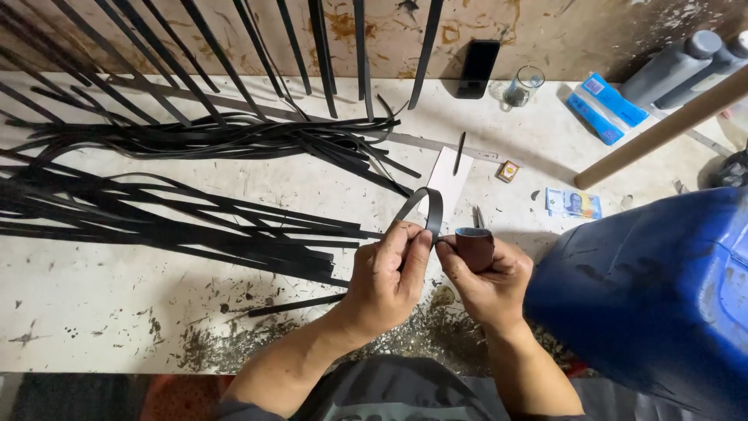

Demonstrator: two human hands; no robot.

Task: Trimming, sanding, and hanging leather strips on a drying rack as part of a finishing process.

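My left hand (pixel 387 269) pinches a looped black leather strip (pixel 427 206); my right hand (pixel 485 277) grips a folded brown sandpaper piece (pixel 474 246), a big blue plastic drum (pixel 654 288) crowding the white tabletop (pixel 93 296).

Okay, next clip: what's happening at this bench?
A person works at a white table. The left hand pinches a black strip bent into a loop, while the right hand presses a folded piece of brown sandpaper against its end. Many more black strips lie to the left, and a blue barrel stands at the right.

Strips (pixel 179 210) on the table (pixel 93 304) left of both hands, drum (pixel 647 288) right, phone (pixel 477 68) and glass (pixel 523 86) behind.
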